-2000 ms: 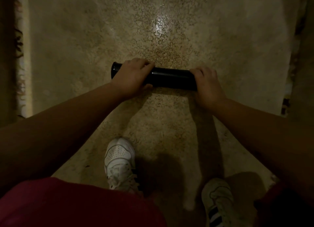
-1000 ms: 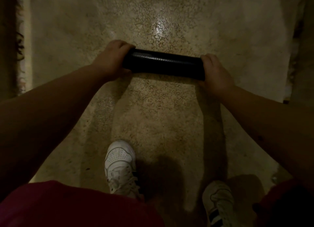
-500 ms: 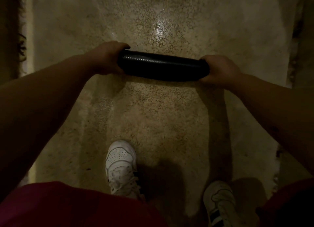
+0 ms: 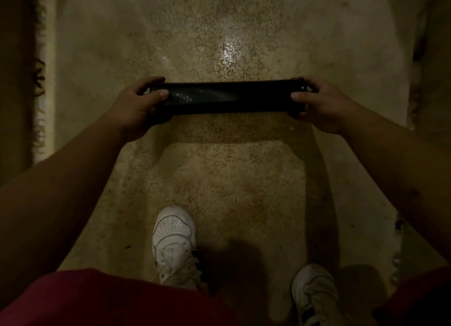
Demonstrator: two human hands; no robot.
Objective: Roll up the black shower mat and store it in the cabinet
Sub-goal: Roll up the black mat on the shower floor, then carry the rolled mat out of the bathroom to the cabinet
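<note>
The black shower mat [image 4: 227, 98], which was resting on the speckled floor [image 4: 231, 179] moments ago, is now being lifted clear as a finished tight roll, so the rolling looks done and only carrying it to the cabinet, nowhere in sight, is remaining. The left hand [image 4: 136, 106] and right hand [image 4: 324, 106] are each closing a snug grip around one end, thumbs on top, holding it level above the white sneakers [image 4: 174, 242].

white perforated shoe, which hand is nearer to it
Left. The left hand grips the rolled mat up and left of the white perforated shoe; the right hand holds the far end, farther across.
</note>
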